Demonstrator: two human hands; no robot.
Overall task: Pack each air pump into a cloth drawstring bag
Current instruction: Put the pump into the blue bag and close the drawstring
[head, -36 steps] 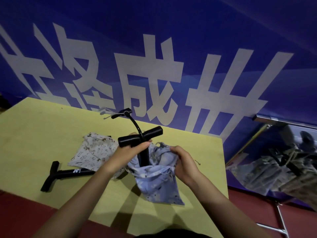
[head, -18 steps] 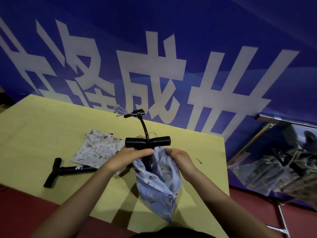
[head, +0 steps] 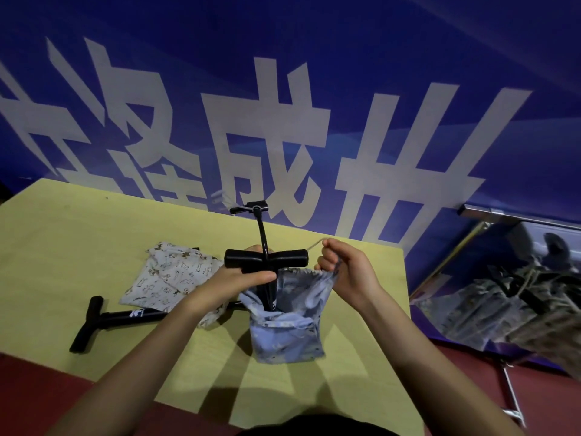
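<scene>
While the left hand (head: 239,283) grips the upright air pump (head: 266,262) standing in the blue bag (head: 287,322), the right hand (head: 349,272) pinches its drawstring; cinching remains; on the tabletop (head: 63,247), a second pump (head: 119,316) and white bag (head: 169,278) wait unpacked.

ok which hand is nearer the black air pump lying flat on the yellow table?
Left. The left hand grips the upright pump just beside the lying black air pump; the right hand pinches the blue cloth bag's rim, farther right.
</scene>
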